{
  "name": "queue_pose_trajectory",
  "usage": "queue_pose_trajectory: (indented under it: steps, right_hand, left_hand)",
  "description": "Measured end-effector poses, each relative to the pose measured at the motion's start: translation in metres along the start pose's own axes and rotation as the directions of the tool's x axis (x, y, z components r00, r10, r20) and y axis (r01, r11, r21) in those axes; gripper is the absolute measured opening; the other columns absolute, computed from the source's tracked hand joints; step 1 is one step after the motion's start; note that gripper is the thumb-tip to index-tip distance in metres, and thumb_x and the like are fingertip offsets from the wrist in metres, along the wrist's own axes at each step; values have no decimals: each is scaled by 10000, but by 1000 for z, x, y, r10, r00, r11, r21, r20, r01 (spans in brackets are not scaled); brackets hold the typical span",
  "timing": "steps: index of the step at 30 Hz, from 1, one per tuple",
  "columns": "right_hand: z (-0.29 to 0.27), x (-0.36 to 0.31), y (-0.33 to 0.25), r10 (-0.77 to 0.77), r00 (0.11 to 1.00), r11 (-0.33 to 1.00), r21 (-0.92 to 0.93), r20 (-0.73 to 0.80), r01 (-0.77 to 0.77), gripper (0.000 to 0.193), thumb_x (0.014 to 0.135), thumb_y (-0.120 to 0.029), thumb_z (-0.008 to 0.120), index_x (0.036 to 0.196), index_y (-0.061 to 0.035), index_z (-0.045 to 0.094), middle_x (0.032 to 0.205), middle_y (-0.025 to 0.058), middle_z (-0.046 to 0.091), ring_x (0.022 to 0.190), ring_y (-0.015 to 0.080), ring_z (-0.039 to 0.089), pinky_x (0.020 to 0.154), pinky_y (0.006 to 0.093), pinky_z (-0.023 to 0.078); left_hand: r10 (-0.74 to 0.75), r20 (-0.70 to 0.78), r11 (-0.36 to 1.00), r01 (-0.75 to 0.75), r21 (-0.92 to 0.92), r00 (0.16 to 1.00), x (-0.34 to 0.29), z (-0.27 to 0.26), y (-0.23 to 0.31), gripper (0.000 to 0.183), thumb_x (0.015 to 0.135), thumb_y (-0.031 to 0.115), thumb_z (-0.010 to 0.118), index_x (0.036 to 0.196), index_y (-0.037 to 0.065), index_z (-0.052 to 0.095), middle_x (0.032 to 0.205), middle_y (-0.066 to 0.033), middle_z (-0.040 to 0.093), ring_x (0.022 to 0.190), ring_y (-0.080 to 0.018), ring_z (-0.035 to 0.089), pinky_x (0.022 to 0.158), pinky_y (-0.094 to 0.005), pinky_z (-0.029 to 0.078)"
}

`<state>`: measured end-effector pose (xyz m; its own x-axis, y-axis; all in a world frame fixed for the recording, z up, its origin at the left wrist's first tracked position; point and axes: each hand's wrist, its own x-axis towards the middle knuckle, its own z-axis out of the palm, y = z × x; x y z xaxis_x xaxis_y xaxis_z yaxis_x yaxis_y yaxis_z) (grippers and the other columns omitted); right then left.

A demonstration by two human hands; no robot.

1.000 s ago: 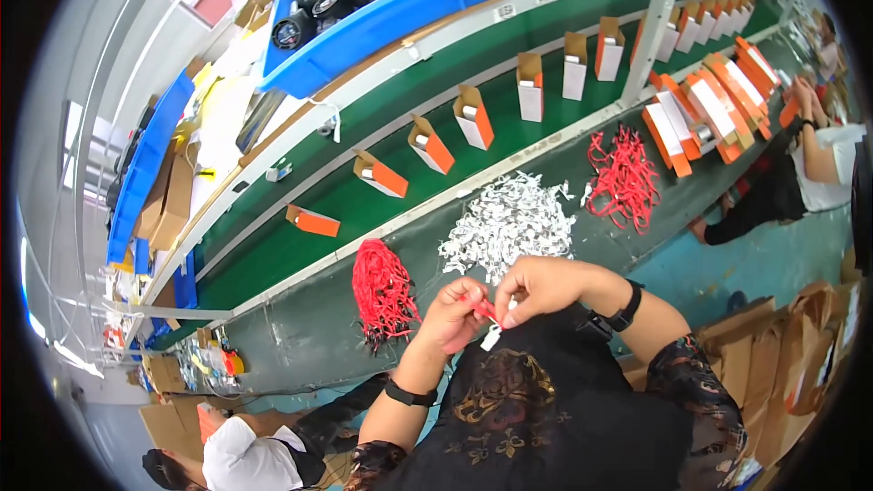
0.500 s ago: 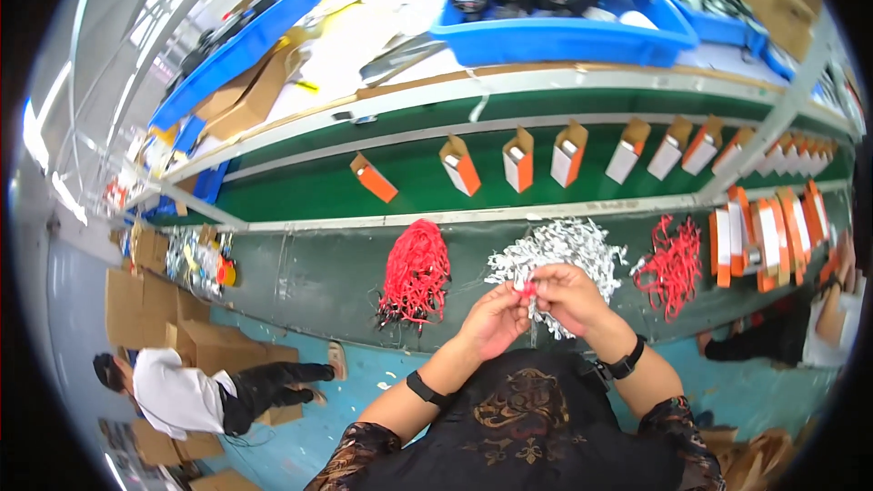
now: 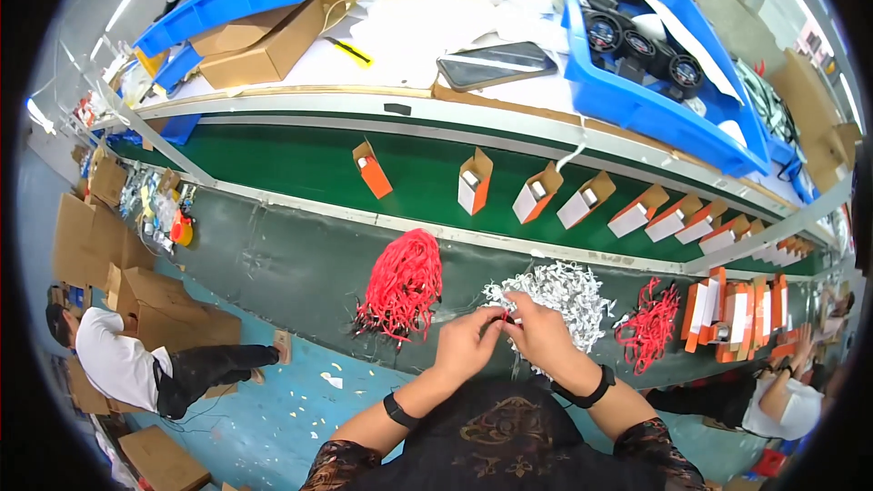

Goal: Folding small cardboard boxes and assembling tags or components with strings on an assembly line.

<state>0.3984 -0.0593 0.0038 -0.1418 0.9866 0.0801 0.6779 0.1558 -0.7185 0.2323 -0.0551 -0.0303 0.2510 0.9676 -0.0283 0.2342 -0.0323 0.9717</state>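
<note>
My left hand [image 3: 464, 345] and my right hand [image 3: 546, 338] meet over the near edge of the dark bench, fingertips pinched together. Between them is a small piece of red cord with a dark end, mostly covered by the fingers. Just beyond the right hand spreads a heap of white looped straps [image 3: 568, 295]. To the left of my hands lies a big bundle of red cords [image 3: 405, 277] with black ends. A smaller pile of red cords [image 3: 647, 325] is to the right of the white heap.
Orange-and-white boxes [image 3: 737, 314] stand grouped at the right, and more open boxes [image 3: 475, 184] line the green conveyor [image 3: 291, 170]. On the shelf above are blue bins [image 3: 664, 132], a phone-like dark slab [image 3: 496, 65] and a yellow cutter [image 3: 353, 52]. People are at both sides.
My view has turned, so the bench and shelf sit differently in the picture. Both hands stay pinched together; the red piece between the fingers shows less than before.
</note>
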Motion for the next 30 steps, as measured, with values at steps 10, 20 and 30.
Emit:
queue_pose_trajectory:
  steps: [10, 20, 30]
  right_hand:
    - [36, 164, 20, -272, 913, 956, -193, -305, 221, 120, 782, -79, 739, 900, -61, 724, 817, 105, 688, 737, 298, 660, 651, 383, 528]
    - [123, 332, 81, 138, 990, 446, -893, 11, -53, 170, 821, -128, 591, 905, -102, 738, 881, 112, 711, 889, 248, 683, 723, 415, 561]
    - [129, 321, 42, 317, 945, 538, -836, 82, -108, 304, 846, -167, 597, 1111, -21, 625, 1099, 109, 696, 1009, 292, 657, 809, 489, 498]
  left_hand:
    - [332, -155, 861, -232, 452, 930, 62, -43, -11, 776, 780, 254, 738, 1382, -70, 373, 1408, -273, 422, 1282, -473, 425, 1051, -541, 367]
    - [-19, -155, 925, 76, 372, 988, 45, -113, -130, 468, 763, 200, 763, 1182, 49, 618, 1240, -184, 580, 1153, -375, 552, 971, -447, 462]
    - [-28, -430, 855, 245, 456, 902, 44, -147, -188, 288, 776, 165, 742, 1029, 47, 672, 1028, -139, 652, 987, -343, 613, 860, -434, 497]
